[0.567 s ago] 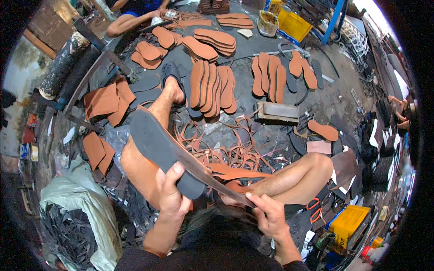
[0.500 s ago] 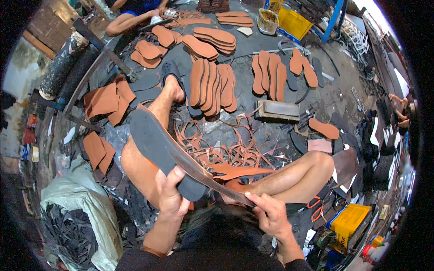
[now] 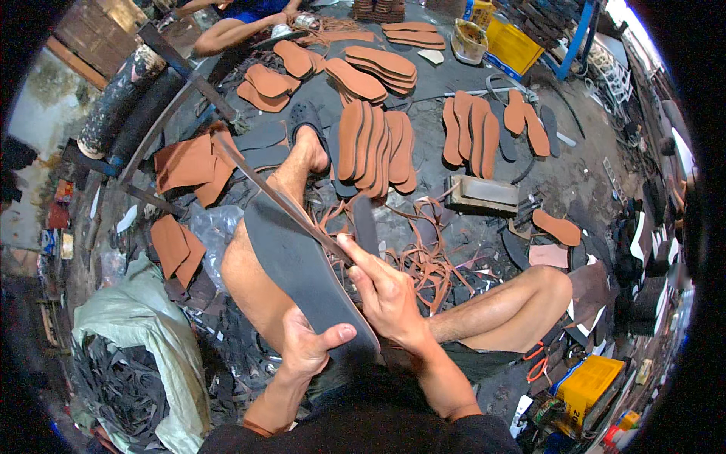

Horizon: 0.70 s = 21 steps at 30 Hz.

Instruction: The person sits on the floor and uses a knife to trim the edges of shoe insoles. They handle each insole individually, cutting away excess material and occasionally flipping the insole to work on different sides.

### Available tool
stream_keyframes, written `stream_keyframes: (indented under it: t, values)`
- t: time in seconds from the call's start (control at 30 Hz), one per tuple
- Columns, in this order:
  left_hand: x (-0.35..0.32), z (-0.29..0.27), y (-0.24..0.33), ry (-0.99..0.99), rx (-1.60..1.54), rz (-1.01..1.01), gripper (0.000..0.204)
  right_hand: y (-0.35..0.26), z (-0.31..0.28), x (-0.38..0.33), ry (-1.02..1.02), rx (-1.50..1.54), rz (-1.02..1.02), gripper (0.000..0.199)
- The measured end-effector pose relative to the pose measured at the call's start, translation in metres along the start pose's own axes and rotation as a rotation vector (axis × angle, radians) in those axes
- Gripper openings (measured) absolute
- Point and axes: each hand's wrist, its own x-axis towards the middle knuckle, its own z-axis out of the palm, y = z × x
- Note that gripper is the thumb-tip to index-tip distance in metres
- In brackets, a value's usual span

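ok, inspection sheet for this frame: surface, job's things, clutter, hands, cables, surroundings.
Surface: dark floor, littered.
Job's things: grey sole held over the lap; thin strip along its right edge.
Clutter: brown soles in rows, brown offcuts, leather trimmings, metal block.
Hands: left hand grips the sole's near end; right hand pinches the strip at the sole's edge.
Cables: nothing seen.
Surroundings: scrap sack left, yellow crate right, another person seated at top.

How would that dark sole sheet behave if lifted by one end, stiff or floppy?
The dark sole probably flexes somewhat: it is thin and flat, gripped at its near end by the left hand, with the right hand on its edge. It looks light, likely rubbery, so not slippery.
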Motion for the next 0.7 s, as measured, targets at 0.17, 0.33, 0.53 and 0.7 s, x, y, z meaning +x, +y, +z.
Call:
stream_keyframes:
  t: [0.17,0.33,0.53,0.7]
  values:
    - [0.000,-0.018,-0.002,-0.104,0.203,-0.033,0.038,0.000,0.001,0.043,-0.064,0.022,-0.052,0.042]
    - [-0.006,-0.021,0.016,0.012,0.165,0.160,0.049,-0.020,-0.003,0.041,-0.134,0.298,-0.102,0.037]
    - [0.002,-0.044,0.058,0.137,-0.050,0.138,0.029,-0.046,-0.014,-0.019,-0.263,0.233,0.008,0.044]
    - [-0.005,-0.054,0.065,0.089,-0.228,-0.074,0.028,0.005,-0.043,-0.115,-0.197,0.024,0.000,0.044]
